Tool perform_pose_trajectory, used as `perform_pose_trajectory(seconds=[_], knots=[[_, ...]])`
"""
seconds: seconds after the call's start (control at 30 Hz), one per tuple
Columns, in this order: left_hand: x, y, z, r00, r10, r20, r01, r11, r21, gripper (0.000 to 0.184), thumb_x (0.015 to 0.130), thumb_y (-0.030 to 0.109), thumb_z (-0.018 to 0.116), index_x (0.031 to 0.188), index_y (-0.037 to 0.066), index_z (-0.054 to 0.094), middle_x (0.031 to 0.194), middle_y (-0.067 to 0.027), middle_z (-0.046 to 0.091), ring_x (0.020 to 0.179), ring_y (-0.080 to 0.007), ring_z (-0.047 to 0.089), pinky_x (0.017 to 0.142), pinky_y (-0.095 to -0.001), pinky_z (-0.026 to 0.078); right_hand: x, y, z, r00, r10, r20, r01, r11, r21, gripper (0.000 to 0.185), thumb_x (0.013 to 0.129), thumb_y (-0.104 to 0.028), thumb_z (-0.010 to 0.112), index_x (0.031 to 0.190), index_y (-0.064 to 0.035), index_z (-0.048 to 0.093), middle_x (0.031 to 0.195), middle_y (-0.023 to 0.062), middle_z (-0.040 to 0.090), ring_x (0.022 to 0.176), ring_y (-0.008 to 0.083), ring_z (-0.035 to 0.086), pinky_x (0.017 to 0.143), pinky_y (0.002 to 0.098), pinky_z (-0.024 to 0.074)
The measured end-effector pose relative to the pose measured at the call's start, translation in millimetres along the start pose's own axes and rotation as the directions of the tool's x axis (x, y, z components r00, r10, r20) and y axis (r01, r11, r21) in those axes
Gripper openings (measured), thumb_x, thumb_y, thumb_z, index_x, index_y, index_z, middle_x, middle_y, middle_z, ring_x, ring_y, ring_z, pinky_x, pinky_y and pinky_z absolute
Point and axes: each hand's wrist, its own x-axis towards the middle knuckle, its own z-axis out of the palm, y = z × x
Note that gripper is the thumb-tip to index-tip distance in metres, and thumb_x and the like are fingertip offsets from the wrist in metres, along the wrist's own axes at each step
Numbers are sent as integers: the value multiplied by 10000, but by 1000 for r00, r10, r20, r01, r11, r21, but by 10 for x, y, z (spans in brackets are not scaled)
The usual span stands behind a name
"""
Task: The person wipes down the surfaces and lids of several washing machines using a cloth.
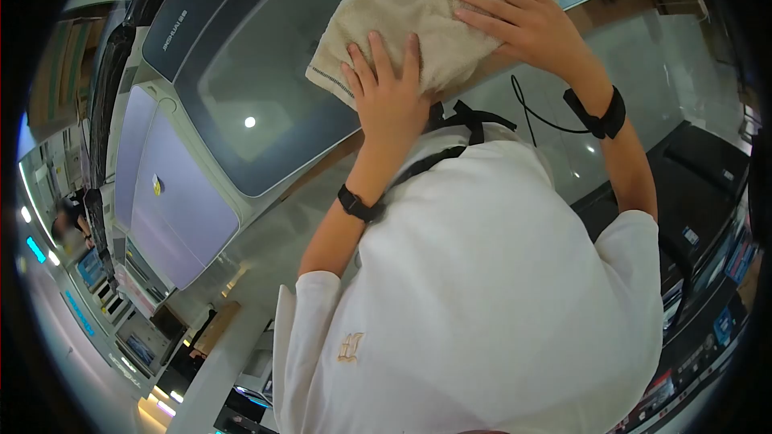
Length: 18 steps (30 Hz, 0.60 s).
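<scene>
A beige towel (438, 4) with a dark striped edge lies bunched over the right part of a dark glass lid (273, 88) on a top-loading washing machine. My left hand (386, 92) rests flat on the towel's near left part, fingers spread. On the towel's right side lies my right hand (527, 24), its fingers stretched out and pressed lightly to the cloth. Neither hand grips the towel. Black bands are on both wrists. What the cloth covers is hidden.
Left of the lid stands a purple-topped machine (173, 193) with a small yellow sticker. A black cable (543, 116) hangs over the shiny floor at the right. Dark boxed appliances (696, 161) line the right side. A blurred person (72, 221) is far left.
</scene>
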Motion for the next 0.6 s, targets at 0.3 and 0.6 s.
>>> perform_pose_trajectory(seconds=[0.3,0.6], knots=[[-5,-17,34,999,7,-40,-7,1000,-22,976,702,225,820,1599,279,439,1635,-306,313,1470,-615,286,1170,-714,280,-141,-69,291,998,55,-1,-55,998,36,757,740,-120,795,1464,-200,590,1580,-23,525,1452,239,491,1204,456,410],[28,-60,-56,998,49,47,-47,998,-44,889,832,401,797,1617,243,411,1656,-321,264,1490,-622,237,1177,-731,237,-241,-53,425,990,126,57,-133,981,144,607,842,-134,740,1435,-178,620,1559,-2,554,1475,246,466,1232,469,367]])
